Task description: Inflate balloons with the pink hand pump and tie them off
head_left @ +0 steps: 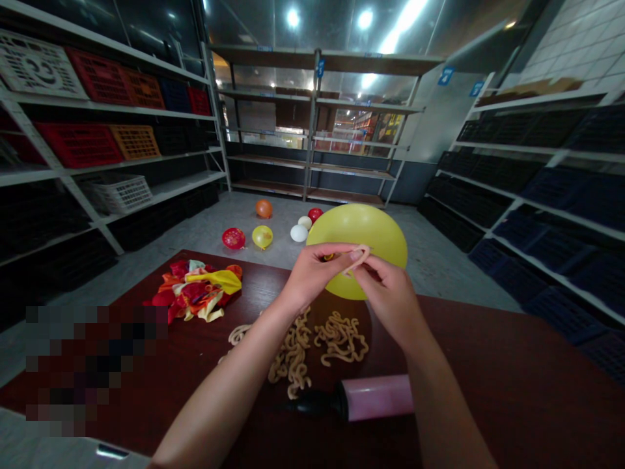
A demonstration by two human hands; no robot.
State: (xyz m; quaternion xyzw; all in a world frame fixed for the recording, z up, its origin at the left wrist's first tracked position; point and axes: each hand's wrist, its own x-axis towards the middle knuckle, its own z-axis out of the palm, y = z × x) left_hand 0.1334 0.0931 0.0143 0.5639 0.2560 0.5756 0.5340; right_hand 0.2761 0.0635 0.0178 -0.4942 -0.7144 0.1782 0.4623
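Above the table, my left hand (315, 270) and my right hand (387, 293) meet, both with pinched fingers. Between their fingertips runs a short loop of beige cord (361, 253). A large inflated yellow balloon (371, 225) sits directly behind the hands; I cannot tell whether the fingers touch it. Two heaps of tan, curled cord pieces (342, 339) lie on the table below, partly covered by my left forearm. A balloon hand pump (375, 397) with a pink barrel and black nozzle lies near my right forearm, which hides its far end.
A pile of uninflated balloons (195, 290) is on the left of the dark red table (488, 365). Several small inflated balloons (262, 237) rest on the floor beyond. Shelves with crates (81, 144) line the left and right; a metal rack (312, 117) stands at the back.
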